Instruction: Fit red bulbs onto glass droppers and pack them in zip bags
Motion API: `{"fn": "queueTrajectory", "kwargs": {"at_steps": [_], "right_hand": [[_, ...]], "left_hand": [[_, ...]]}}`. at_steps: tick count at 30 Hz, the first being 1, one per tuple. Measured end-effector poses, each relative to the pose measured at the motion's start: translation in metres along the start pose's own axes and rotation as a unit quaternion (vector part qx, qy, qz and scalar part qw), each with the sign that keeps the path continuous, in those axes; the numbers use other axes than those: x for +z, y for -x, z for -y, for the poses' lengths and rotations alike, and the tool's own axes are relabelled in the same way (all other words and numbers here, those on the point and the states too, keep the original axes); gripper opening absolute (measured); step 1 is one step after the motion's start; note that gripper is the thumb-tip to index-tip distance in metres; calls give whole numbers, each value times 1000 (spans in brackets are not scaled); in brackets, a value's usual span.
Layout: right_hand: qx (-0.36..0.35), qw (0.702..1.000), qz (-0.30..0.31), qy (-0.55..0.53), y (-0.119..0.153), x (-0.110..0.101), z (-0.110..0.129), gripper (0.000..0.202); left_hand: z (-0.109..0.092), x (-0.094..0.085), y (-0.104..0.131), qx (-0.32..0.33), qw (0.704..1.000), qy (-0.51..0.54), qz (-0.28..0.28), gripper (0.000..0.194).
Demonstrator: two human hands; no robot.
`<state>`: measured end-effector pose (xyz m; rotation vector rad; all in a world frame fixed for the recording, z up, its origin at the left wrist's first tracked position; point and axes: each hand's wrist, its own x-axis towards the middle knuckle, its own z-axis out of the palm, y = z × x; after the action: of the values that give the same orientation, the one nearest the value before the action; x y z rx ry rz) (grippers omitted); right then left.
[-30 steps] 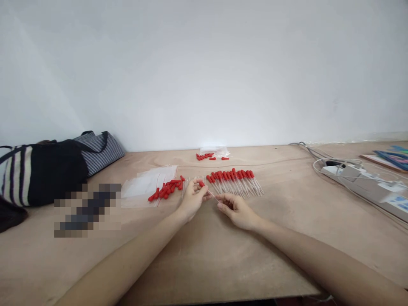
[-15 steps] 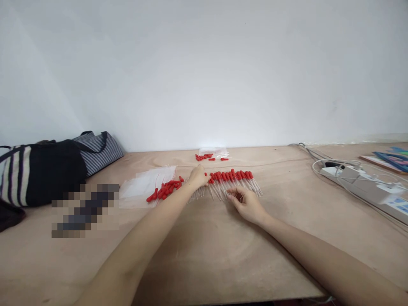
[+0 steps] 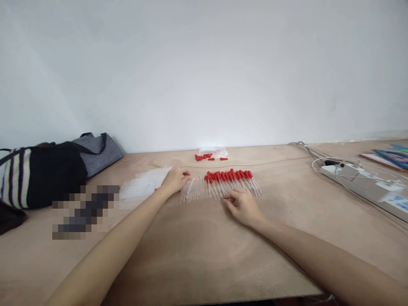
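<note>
My left hand (image 3: 176, 180) is over the pile of red rubber bulbs and hides most of it; its fingers are bent and slightly apart, with nothing visible between them. Just right of it, thin clear tubes (image 3: 195, 189) lie side by side. A row of droppers (image 3: 228, 176), red bulbs on clear tubes, lies farther right, bulbs toward the wall. My right hand (image 3: 244, 207) rests at the near side of that row, thumb and fingertips pressed together near the tube ends; anything between them is too small to tell.
White plastic bags (image 3: 137, 187) lie left of my left hand. Farther back are several red bulbs (image 3: 204, 157) and a small clear bag (image 3: 213, 151). Black and striped bags (image 3: 63, 170) stand at the left; a power strip (image 3: 360, 180) with cables is at the right.
My left hand has moved left from the end of the dropper row to the bulb pile, uncovering the clear tubes and the row's left end. My right hand has shifted slightly left.
</note>
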<state>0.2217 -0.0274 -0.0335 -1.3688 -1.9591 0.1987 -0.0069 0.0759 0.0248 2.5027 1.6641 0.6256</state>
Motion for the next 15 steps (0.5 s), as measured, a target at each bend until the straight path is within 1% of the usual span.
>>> {"fn": "queueTrajectory", "kwargs": {"at_steps": [3, 6, 10, 12, 15], "right_hand": [[-2, 998, 2, 69, -11, 6, 13, 15], [16, 992, 20, 125, -33, 15, 29, 18], [84, 973, 67, 206, -69, 31, 47, 24], [132, 962, 95, 218, -82, 39, 52, 24], [168, 955, 121, 212, -96, 47, 55, 23]], "left_hand": [[23, -14, 14, 16, 999, -33, -11, 13], [37, -15, 19, 26, 998, -60, 2, 19], [43, -6, 19, 3, 998, -60, 32, 21], [43, -1, 18, -7, 997, -65, 29, 20], [43, 3, 17, -23, 997, -73, 11, 21]]}}
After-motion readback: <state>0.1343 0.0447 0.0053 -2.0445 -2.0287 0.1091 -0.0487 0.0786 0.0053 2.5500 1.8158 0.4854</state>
